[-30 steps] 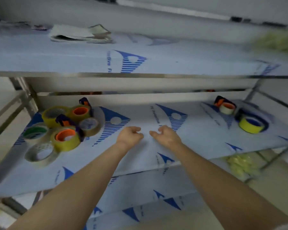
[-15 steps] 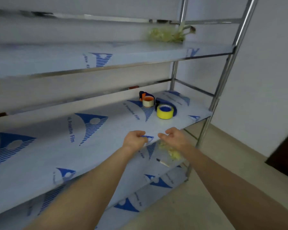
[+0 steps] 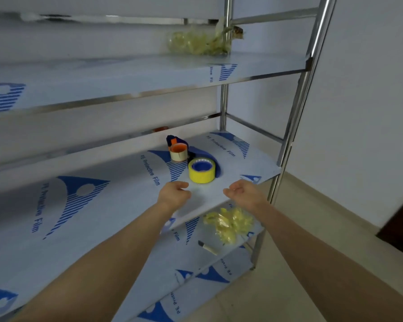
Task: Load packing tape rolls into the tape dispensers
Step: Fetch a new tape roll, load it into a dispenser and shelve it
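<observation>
A yellow tape roll (image 3: 201,171) sits in a blue dispenser (image 3: 213,158) on the right end of the middle shelf (image 3: 98,205). Just behind it stands a clear tape roll with an orange core (image 3: 178,152) in a dark blue dispenser (image 3: 172,140). My left hand (image 3: 174,194) hovers over the shelf a little in front and left of the yellow roll, fingers loosely curled, holding nothing. My right hand (image 3: 243,192) hovers near the shelf's front right corner, palm turned up, fingers relaxed, empty.
Steel rack posts (image 3: 296,108) rise at the right end. Crumpled yellowish tape waste (image 3: 228,223) and a small brush-like tool (image 3: 207,247) lie on the lower shelf. More crumpled film (image 3: 197,43) sits on the upper shelf (image 3: 149,70). Beige floor (image 3: 300,263) lies to the right.
The view has swung right, away from the group of tape rolls at the shelf's left end. Both hands moved toward the yellow roll and spread apart.
</observation>
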Demonstrator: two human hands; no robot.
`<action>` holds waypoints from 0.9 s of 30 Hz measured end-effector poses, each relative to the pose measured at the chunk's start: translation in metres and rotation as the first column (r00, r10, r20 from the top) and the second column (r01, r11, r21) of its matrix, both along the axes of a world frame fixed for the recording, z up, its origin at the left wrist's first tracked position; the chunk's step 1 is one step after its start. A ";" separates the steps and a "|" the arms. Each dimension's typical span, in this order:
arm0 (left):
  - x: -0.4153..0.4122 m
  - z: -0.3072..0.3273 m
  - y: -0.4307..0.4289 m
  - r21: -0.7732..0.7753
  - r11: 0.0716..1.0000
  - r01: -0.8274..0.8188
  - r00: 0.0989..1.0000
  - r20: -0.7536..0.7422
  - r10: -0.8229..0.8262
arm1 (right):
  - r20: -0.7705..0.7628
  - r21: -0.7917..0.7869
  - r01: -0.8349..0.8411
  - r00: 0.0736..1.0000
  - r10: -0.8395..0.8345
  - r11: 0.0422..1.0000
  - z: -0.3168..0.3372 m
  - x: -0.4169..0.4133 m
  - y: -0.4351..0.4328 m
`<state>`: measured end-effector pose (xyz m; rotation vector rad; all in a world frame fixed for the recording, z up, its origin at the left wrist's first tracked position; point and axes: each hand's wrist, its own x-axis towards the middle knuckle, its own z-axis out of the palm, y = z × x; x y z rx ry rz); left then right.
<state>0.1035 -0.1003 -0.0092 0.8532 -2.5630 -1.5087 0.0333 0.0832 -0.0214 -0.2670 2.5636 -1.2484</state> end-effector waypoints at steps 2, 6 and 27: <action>-0.028 -0.006 -0.009 0.009 0.999 -0.037 0.999 -0.009 0.037 | -0.036 0.023 -0.018 0.999 0.019 1.000 0.001 -0.030 -0.009; -0.084 -0.018 -0.022 0.030 0.993 -0.112 0.994 0.009 0.112 | -0.083 0.087 -0.082 0.993 0.089 0.993 0.007 -0.087 -0.028; -0.188 -0.047 -0.011 0.259 0.793 -0.551 0.835 0.157 0.528 | 0.204 0.295 -0.492 0.870 0.449 0.819 -0.026 -0.232 -0.121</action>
